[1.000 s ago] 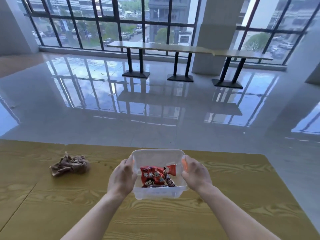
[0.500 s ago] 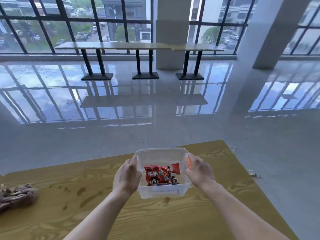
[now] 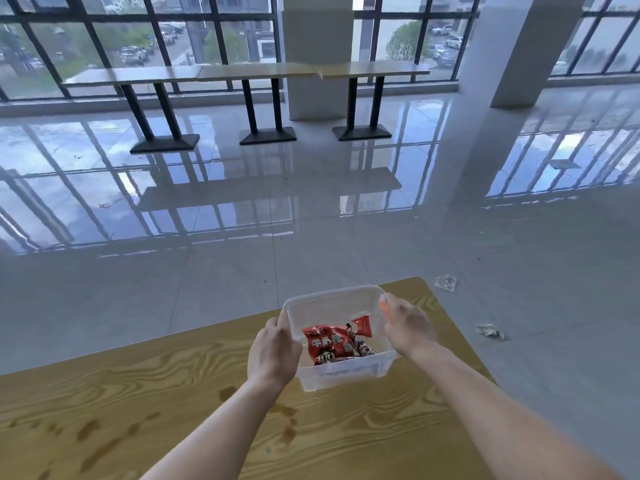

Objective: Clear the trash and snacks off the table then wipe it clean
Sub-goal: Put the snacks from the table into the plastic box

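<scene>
A clear plastic box [image 3: 341, 375] with red snack packets [image 3: 334, 344] inside is held over the far right corner of the wooden table [image 3: 145, 382]. My left hand [image 3: 273, 351] grips its left wall and my right hand [image 3: 408, 327] grips its right wall. Dark wet stains [image 3: 284, 420] mark the tabletop in front of the box and off to the left. The brown cloth is out of view.
Two crumpled wrappers [image 3: 446, 282] [image 3: 490, 330] lie on the shiny tiled floor just past the table's right edge. Long bar tables [image 3: 249, 74] stand by the windows far behind, and a white pillar [image 3: 512, 50] rises at the right.
The view has swung to the right along the table. The box, still in both hands, now sits near the right corner. The brown cloth slid out of view at the left.
</scene>
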The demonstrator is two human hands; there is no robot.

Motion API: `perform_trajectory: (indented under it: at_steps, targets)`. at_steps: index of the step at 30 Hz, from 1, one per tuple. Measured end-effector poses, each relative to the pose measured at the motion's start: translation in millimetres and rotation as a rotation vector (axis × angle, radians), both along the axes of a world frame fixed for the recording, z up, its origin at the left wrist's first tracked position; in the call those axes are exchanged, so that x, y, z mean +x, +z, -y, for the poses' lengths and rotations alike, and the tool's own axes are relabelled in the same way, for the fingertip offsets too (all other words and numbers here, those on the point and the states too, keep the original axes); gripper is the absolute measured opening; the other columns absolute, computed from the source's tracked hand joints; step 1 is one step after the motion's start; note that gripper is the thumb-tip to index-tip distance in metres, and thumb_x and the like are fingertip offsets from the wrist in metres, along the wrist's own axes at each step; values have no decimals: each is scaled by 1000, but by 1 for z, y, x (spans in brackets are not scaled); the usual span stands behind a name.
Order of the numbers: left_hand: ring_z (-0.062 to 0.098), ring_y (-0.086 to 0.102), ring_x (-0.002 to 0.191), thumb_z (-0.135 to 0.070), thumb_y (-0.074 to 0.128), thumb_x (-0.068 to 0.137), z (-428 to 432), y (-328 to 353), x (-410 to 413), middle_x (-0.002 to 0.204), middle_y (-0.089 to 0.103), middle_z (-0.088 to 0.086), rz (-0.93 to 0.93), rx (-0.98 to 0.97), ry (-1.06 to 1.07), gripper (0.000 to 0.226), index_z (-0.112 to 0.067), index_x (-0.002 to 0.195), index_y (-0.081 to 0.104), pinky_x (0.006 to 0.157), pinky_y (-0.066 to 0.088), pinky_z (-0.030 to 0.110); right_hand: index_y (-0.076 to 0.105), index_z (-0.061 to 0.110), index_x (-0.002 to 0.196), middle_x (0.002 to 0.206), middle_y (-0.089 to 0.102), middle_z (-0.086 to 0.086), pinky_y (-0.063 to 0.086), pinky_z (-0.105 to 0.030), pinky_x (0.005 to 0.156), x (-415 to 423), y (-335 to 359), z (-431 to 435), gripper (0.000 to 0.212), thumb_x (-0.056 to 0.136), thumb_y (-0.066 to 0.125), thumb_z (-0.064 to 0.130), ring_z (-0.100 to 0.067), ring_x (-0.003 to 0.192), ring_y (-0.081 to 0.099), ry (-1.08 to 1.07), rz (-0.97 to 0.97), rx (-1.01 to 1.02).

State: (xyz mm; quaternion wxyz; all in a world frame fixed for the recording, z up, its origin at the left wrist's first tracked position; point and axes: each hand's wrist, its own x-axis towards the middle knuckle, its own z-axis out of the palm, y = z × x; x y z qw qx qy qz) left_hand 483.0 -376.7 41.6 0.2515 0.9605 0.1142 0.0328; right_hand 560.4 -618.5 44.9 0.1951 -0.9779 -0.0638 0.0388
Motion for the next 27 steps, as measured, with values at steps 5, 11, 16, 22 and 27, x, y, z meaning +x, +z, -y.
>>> perform_trajectory:
  at_steps: [5,11,16,22,27]
  targets:
    - [21,49,81,-11,51,84,17,-12,36,97,60,6,-16,35,-7,48,-13,131,43,66,36,29,49,16,109,98,61,-5,52,-44,75,31,-12,14,21,104,31,25,-30,93,58,-6,-6,32]
    - [22,56,90,-9,53,85,30,-24,62,105,62,8,11,28,-5,56,-12,138,39,70,43,28,48,15,126,113,65,-9,49,-40,81,55,-25,23,26,105,34,17,-31,100,59,-16,33,22]
    - [24,59,93,-11,55,86,33,-26,67,111,61,9,25,12,-5,63,-12,145,34,74,50,30,48,16,129,117,64,-10,47,-37,76,62,-29,24,28,104,34,19,-31,100,59,-33,56,39]
    - [22,56,95,-29,50,92,30,-25,64,113,56,5,8,18,-1,58,-21,146,30,70,47,32,40,16,138,138,53,-10,46,-41,87,59,-29,22,39,100,39,11,-35,111,56,-37,9,-10]
    - [28,42,131,-48,39,95,21,-22,59,142,42,12,0,115,-35,62,-23,149,22,96,48,43,40,20,133,147,36,-11,45,-43,97,54,-17,18,43,92,51,18,-33,125,40,-39,-24,-65]
